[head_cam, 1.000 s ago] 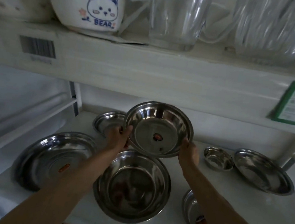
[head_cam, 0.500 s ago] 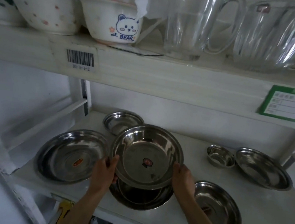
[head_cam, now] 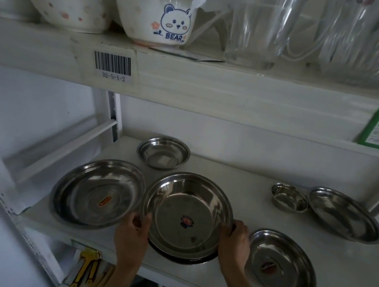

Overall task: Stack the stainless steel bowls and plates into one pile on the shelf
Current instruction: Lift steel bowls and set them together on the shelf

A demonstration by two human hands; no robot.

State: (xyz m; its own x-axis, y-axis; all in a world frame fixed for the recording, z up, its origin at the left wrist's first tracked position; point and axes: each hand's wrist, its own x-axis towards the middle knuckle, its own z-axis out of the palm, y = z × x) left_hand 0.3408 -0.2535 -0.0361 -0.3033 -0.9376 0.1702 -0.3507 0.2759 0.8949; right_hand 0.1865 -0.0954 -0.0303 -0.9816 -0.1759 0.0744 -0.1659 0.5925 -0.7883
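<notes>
You are holding the steel bowl (head_cam: pixel 186 217) by its rim, your left hand (head_cam: pixel 133 232) pinching the left edge and your right hand (head_cam: pixel 235 242) curling round the right edge. It is sitting nested in a larger bowl (head_cam: pixel 184 258) at the near middle of the shelf (head_cam: pixel 239 173). It is probably handling light, stiff and slick, so the thin rim is likely offering the surest hold. The wide plate (head_cam: pixel 98 194) is lying just left, the small plate (head_cam: pixel 282 265) just right.

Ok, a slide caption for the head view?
Both hands, left hand and right hand, nest a steel bowl onto another on the shelf.
</notes>
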